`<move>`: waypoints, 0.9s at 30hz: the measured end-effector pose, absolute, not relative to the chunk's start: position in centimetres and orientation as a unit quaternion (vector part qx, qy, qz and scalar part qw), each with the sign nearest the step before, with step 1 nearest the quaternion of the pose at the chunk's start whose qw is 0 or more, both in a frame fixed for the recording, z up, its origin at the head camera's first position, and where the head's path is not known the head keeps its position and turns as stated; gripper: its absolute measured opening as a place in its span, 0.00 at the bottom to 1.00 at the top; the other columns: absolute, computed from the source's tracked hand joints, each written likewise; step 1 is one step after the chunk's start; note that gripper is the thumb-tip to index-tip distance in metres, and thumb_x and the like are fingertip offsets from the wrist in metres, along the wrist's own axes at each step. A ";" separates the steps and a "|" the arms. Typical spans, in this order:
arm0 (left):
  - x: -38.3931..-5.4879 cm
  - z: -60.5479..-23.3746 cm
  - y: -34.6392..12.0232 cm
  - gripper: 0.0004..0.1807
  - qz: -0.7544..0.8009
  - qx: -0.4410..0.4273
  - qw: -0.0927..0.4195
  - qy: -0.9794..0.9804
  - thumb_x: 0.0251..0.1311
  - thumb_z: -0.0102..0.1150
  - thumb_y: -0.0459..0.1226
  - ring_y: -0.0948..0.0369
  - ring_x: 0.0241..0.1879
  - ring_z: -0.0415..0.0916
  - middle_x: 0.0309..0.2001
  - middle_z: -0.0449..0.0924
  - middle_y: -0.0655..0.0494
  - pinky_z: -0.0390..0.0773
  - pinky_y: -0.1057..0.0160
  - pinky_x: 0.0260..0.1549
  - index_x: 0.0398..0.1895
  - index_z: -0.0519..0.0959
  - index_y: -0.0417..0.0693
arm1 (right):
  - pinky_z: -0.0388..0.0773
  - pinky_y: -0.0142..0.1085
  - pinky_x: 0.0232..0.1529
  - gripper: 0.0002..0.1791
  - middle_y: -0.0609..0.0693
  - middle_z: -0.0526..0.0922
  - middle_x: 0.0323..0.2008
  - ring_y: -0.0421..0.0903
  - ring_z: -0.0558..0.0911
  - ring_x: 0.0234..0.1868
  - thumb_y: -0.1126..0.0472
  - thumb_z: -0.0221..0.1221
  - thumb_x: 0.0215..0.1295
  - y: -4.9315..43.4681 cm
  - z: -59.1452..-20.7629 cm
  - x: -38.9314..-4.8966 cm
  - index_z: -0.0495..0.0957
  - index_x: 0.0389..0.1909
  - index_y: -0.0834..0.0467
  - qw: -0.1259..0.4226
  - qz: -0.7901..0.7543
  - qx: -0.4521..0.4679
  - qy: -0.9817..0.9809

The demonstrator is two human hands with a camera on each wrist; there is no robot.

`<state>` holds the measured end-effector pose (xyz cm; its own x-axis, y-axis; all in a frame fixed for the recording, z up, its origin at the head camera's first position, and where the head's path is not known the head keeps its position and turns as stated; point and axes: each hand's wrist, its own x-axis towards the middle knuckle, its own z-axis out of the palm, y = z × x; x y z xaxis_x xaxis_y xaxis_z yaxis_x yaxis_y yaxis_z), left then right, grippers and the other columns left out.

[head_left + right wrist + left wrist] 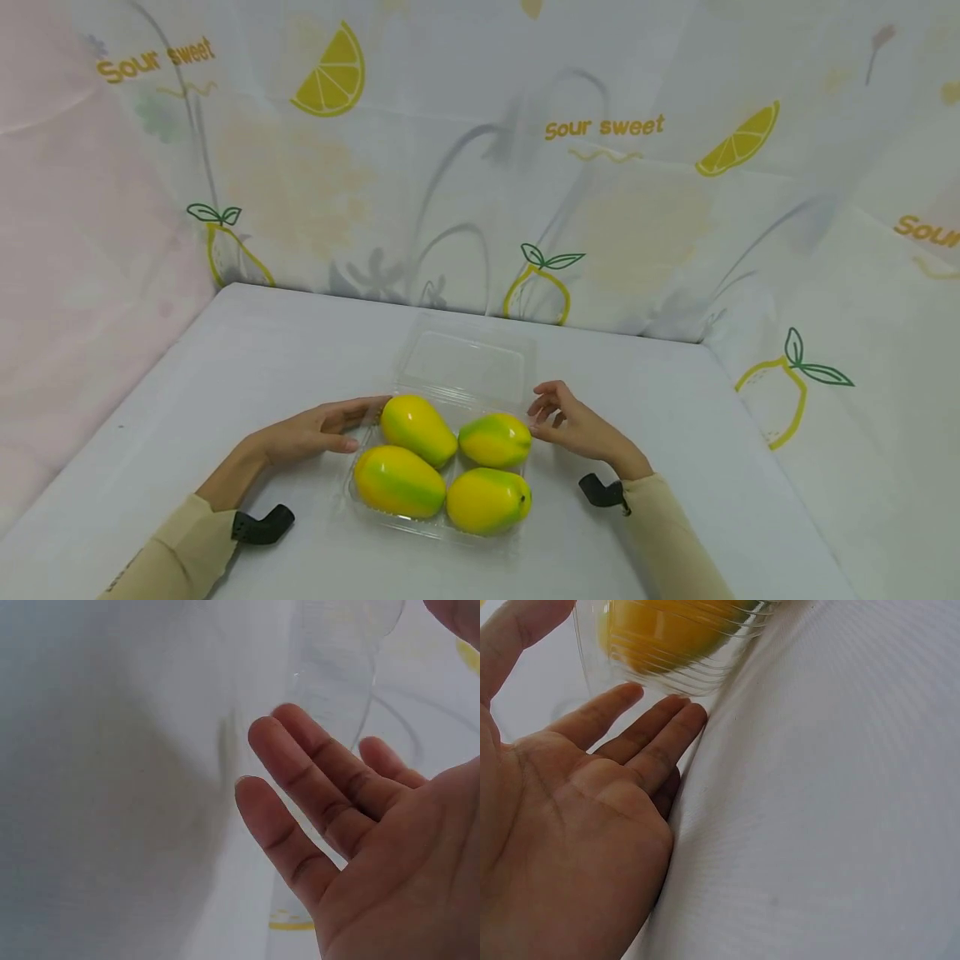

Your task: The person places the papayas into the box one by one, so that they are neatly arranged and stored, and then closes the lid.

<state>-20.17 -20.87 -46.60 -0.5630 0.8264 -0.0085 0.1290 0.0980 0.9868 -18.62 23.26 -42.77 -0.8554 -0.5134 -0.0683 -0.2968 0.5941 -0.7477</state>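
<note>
A clear plastic clamshell box point(420, 527) lies with its lid point(463, 360) folded back. Several glossy yellow-green fruits, shaped like mangoes, fill its base, among them a front-left fruit point(399, 482) and a back-right fruit point(495, 440). My left hand point(311, 432) is at the box's left side, fingers stretched toward its back-left corner. In the left wrist view, those fingertips point(694, 716) are right at the ribbed plastic wall. On the other side, my right hand point(576, 427) is by the back-right corner, its fingers loosely bent and spread, holding nothing.
The box stands on a white-covered table point(300, 333). Behind and to the right hangs a white cloth point(450, 150) printed with lemons; a pink cloth point(82, 250) hangs on the left. Black wrist devices point(262, 527) sit at both sleeves.
</note>
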 end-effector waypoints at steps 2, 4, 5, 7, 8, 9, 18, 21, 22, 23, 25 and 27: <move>-20.2 -46.5 -20.8 0.36 0.570 0.355 0.304 0.676 0.68 0.51 0.32 0.82 0.69 0.53 0.78 0.42 0.38 0.54 0.82 0.62 0.77 0.51 0.43 | 0.75 0.34 0.48 0.33 0.58 0.77 0.52 0.49 0.77 0.49 0.52 0.61 0.67 23.6 -43.2 -18.8 0.57 0.62 0.64 0.152 -0.404 -0.217 0.875; -20.1 -46.5 -20.8 0.37 0.568 0.354 0.303 0.679 0.68 0.52 0.33 0.82 0.69 0.54 0.78 0.42 0.39 0.55 0.82 0.62 0.77 0.50 0.44 | 0.75 0.34 0.49 0.32 0.58 0.77 0.53 0.49 0.76 0.50 0.51 0.61 0.67 23.9 -43.5 -18.9 0.58 0.60 0.64 0.159 -0.413 -0.208 0.872; -20.1 -46.4 -20.8 0.38 0.566 0.353 0.303 0.680 0.68 0.52 0.33 0.81 0.68 0.55 0.78 0.42 0.39 0.55 0.81 0.61 0.78 0.49 0.44 | 0.75 0.34 0.50 0.31 0.58 0.77 0.53 0.49 0.76 0.50 0.51 0.62 0.66 24.0 -43.6 -19.0 0.59 0.60 0.64 0.164 -0.416 -0.205 0.871; -20.0 -46.4 -20.8 0.39 0.560 0.350 0.303 0.687 0.68 0.52 0.34 0.81 0.68 0.56 0.78 0.43 0.39 0.56 0.77 0.63 0.78 0.47 0.46 | 0.74 0.34 0.51 0.30 0.57 0.76 0.55 0.49 0.76 0.51 0.51 0.62 0.66 24.2 -43.8 -19.1 0.61 0.60 0.62 0.175 -0.415 -0.208 0.868; -20.0 -46.4 -20.8 0.40 0.557 0.349 0.304 0.690 0.68 0.52 0.34 0.80 0.68 0.57 0.78 0.43 0.39 0.57 0.72 0.65 0.79 0.45 0.47 | 0.74 0.35 0.52 0.31 0.57 0.75 0.56 0.49 0.76 0.52 0.51 0.62 0.65 24.3 -43.9 -19.1 0.62 0.61 0.62 0.179 -0.414 -0.215 0.866; -20.0 -46.5 -20.8 0.40 0.555 0.349 0.304 0.691 0.68 0.52 0.34 0.80 0.68 0.58 0.78 0.44 0.39 0.57 0.65 0.68 0.79 0.44 0.48 | 0.73 0.35 0.53 0.32 0.56 0.75 0.57 0.49 0.75 0.53 0.51 0.63 0.65 24.3 -43.9 -19.1 0.62 0.62 0.61 0.183 -0.411 -0.219 0.866; -20.1 -46.7 -20.8 0.43 0.553 0.355 0.306 0.689 0.68 0.51 0.33 0.77 0.68 0.60 0.77 0.45 0.36 0.54 0.41 0.67 0.80 0.40 0.51 | 0.75 0.38 0.56 0.42 0.63 0.69 0.64 0.55 0.75 0.56 0.55 0.62 0.66 23.8 -43.8 -18.9 0.49 0.73 0.62 0.192 -0.431 -0.269 0.840; -20.1 -46.6 -20.9 0.43 0.553 0.355 0.305 0.689 0.67 0.51 0.33 0.75 0.68 0.60 0.77 0.45 0.37 0.54 0.44 0.67 0.80 0.39 0.52 | 0.76 0.36 0.54 0.41 0.65 0.68 0.62 0.57 0.77 0.53 0.60 0.61 0.66 23.6 -43.9 -19.0 0.46 0.71 0.64 0.181 -0.452 -0.285 0.826; -20.1 -46.5 -20.9 0.43 0.554 0.355 0.306 0.689 0.67 0.51 0.33 0.75 0.68 0.60 0.77 0.45 0.37 0.54 0.43 0.67 0.80 0.39 0.52 | 0.77 0.35 0.53 0.41 0.66 0.68 0.62 0.57 0.77 0.52 0.62 0.61 0.65 23.5 -43.9 -19.0 0.46 0.70 0.64 0.176 -0.459 -0.292 0.820; -20.1 -46.5 -20.9 0.43 0.554 0.355 0.305 0.689 0.67 0.51 0.34 0.75 0.68 0.60 0.77 0.45 0.37 0.54 0.43 0.67 0.80 0.39 0.53 | 0.77 0.34 0.51 0.41 0.67 0.69 0.61 0.57 0.78 0.51 0.64 0.61 0.65 23.5 -43.9 -19.0 0.45 0.69 0.65 0.171 -0.466 -0.298 0.815; -20.1 -46.5 -20.9 0.44 0.555 0.353 0.306 0.688 0.68 0.51 0.34 0.75 0.68 0.60 0.77 0.46 0.37 0.54 0.44 0.67 0.80 0.39 0.53 | 0.78 0.33 0.50 0.39 0.68 0.70 0.60 0.54 0.79 0.49 0.68 0.60 0.65 23.4 -44.0 -19.0 0.45 0.67 0.66 0.158 -0.478 -0.310 0.807; -20.0 -46.5 -20.9 0.44 0.557 0.351 0.307 0.687 0.68 0.51 0.34 0.74 0.68 0.60 0.77 0.46 0.37 0.56 0.48 0.67 0.80 0.38 0.53 | 0.78 0.33 0.49 0.35 0.68 0.71 0.58 0.50 0.80 0.48 0.69 0.59 0.66 23.2 -44.1 -19.1 0.46 0.64 0.67 0.144 -0.487 -0.322 0.799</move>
<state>-20.02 -20.92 -46.49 -0.5648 0.8246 -0.0312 0.1407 0.1335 0.9810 -19.05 23.19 -44.09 -0.7511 -0.6550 0.0826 -0.3736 0.3186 -0.8712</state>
